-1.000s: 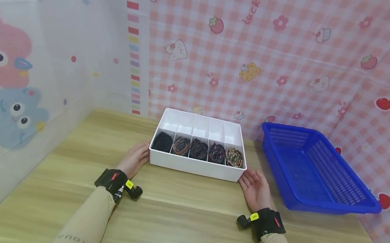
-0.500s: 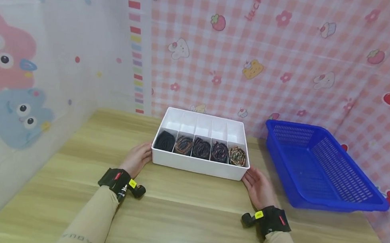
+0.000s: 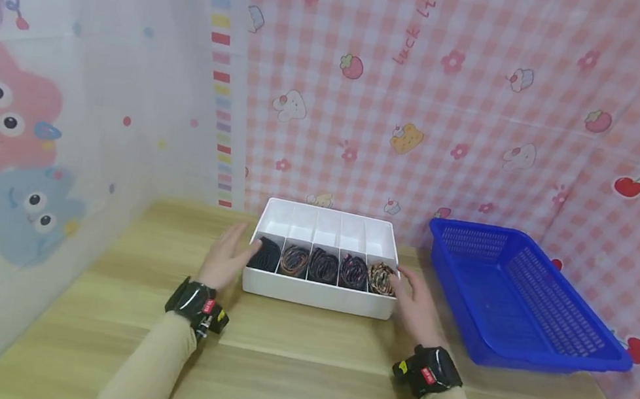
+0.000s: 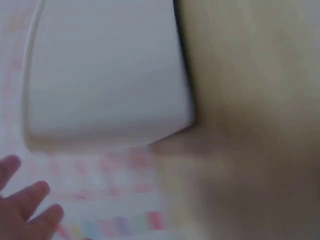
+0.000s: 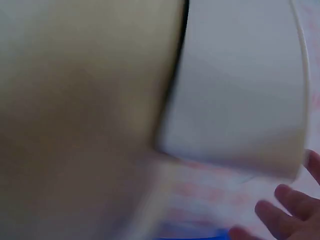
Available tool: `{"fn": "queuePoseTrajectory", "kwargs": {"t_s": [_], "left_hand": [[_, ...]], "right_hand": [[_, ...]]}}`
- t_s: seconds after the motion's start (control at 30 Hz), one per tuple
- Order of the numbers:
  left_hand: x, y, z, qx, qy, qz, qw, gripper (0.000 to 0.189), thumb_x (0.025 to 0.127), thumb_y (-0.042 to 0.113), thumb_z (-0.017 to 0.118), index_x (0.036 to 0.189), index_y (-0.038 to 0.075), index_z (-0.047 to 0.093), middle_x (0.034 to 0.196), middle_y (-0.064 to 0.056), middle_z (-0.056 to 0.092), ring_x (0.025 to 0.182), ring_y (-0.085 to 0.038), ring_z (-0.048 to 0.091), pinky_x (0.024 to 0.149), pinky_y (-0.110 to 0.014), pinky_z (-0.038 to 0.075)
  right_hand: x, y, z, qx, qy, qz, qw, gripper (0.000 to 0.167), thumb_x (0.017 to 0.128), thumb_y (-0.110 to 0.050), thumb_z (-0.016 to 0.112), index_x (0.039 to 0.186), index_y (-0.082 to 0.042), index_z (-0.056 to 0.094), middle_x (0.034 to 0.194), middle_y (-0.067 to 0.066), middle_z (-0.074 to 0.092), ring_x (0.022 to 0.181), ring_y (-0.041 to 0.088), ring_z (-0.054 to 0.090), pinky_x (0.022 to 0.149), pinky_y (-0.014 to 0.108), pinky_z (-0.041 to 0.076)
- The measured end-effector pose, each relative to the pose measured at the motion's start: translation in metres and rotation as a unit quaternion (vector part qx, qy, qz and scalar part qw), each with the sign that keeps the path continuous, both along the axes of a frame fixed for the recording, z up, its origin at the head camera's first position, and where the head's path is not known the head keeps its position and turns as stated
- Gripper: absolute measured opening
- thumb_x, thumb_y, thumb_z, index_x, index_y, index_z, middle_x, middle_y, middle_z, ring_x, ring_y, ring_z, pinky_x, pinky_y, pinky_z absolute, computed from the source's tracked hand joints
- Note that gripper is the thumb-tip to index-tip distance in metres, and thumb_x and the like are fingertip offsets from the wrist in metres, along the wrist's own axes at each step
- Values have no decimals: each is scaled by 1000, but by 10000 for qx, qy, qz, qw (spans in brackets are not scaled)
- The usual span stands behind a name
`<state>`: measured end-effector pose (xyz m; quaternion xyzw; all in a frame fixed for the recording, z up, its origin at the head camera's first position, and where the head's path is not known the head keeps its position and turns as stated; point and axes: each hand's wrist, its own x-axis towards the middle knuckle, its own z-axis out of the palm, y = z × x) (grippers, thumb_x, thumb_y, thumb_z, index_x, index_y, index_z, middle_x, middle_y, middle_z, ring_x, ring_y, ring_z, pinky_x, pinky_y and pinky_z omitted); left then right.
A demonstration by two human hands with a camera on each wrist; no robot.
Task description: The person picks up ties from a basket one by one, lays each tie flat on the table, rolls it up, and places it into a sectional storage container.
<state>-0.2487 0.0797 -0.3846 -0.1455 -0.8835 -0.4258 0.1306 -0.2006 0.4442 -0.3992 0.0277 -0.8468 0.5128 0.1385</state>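
A white divided storage box [image 3: 318,291] sits on the table, its front row of compartments holding rolled-up strips of cloth [image 3: 324,266]. These rolls are mostly dark; the rightmost roll [image 3: 381,279] is tan and black. At the box's left end, my left hand [image 3: 224,259] is raised with spread fingers, the thumb overlapping the rim in the head view. My right hand [image 3: 419,308] is at the opposite end, fingers extended over the corner by the tan roll. In the left wrist view, fingertips [image 4: 36,192] show apart from the box wall [image 4: 107,75].
A blue plastic basket [image 3: 539,356] with perforated sides stands right of the box, close to my right hand. Behind the box hangs a pink checked cloth [image 3: 329,115], and a white printed cloth [image 3: 102,82] hangs at left. The table [image 3: 299,381] has a wood-grain top.
Both hands have let go of the box's lower ends, risen and turned, with fingers now at rim height. The head view has tilted slightly; box and basket keep their places.
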Motion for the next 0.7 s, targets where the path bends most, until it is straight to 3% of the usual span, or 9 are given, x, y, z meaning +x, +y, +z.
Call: {"fn": "queuePoseTrajectory", "kwargs": {"t_s": [0.03, 0.1, 0.13, 0.2, 0.27, 0.4, 0.53, 0.7], "left_hand": [[1, 10, 7, -660, 255, 110, 9974, 65, 99, 44, 46, 152, 10, 30, 156, -18, 24, 142, -41, 19, 110, -62, 14], [3, 33, 17, -1794, 637, 288, 9813, 68, 97, 52, 44, 153, 14, 30, 157, -16, 21, 143, -40, 14, 109, -65, 9], [5, 45, 21, -2177, 657, 346, 9732, 69, 97, 56, 41, 153, 18, 30, 158, -14, 19, 145, -39, 10, 109, -65, 7], [9, 67, 27, -2647, 498, 398, 9622, 70, 96, 61, 37, 154, 23, 27, 160, -10, 16, 146, -34, 5, 110, -65, 3], [12, 84, 29, -2846, 289, 424, 9573, 70, 96, 64, 32, 155, 27, 24, 160, -7, 14, 147, -30, 1, 111, -63, 1], [19, 101, 29, -2888, 53, 562, 9557, 67, 96, 63, 33, 154, 29, 26, 160, -6, 16, 147, -30, 2, 111, -62, 1], [18, 100, 28, -2957, -7, 668, 9529, 66, 97, 62, 34, 154, 29, 27, 160, -6, 17, 147, -30, 3, 111, -61, -2], [15, 98, 30, -2986, -16, 540, 9528, 68, 96, 64, 32, 154, 29, 26, 160, -7, 17, 147, -30, 3, 111, -61, -2]], "right_hand": [[0, -10, 8, 950, 173, -35, 9953, 61, 97, -42, 53, 144, -5, 43, 152, 24, 29, 138, 37, 28, 109, 56, 24], [0, -31, 24, 2446, 425, -68, 9687, 69, 93, -50, 55, 147, -10, 40, 156, 23, 20, 142, 43, 16, 108, 65, 16], [0, -43, 30, 2863, 409, -23, 9573, 72, 92, -54, 55, 149, -12, 38, 157, 23, 15, 143, 44, 11, 107, 68, 13], [0, -62, 39, 3306, 266, -13, 9434, 75, 91, -59, 52, 150, -16, 36, 158, 21, 12, 143, 44, 7, 106, 70, 9], [-1, -78, 42, 3432, 107, -87, 9391, 74, 92, -61, 48, 151, -17, 36, 159, 19, 12, 144, 43, 5, 105, 72, 7], [-3, -92, 39, 3524, -35, -276, 9354, 72, 93, -62, 44, 150, -19, 37, 158, 18, 15, 144, 42, 8, 104, 73, 6], [-7, -95, 34, 3539, -55, -290, 9348, 71, 93, -62, 44, 150, -19, 38, 158, 19, 16, 143, 43, 9, 103, 74, 4], [-9, -93, 35, 3429, -135, -304, 9388, 73, 93, -63, 43, 151, -20, 36, 159, 18, 14, 144, 43, 9, 103, 74, 4]]}}
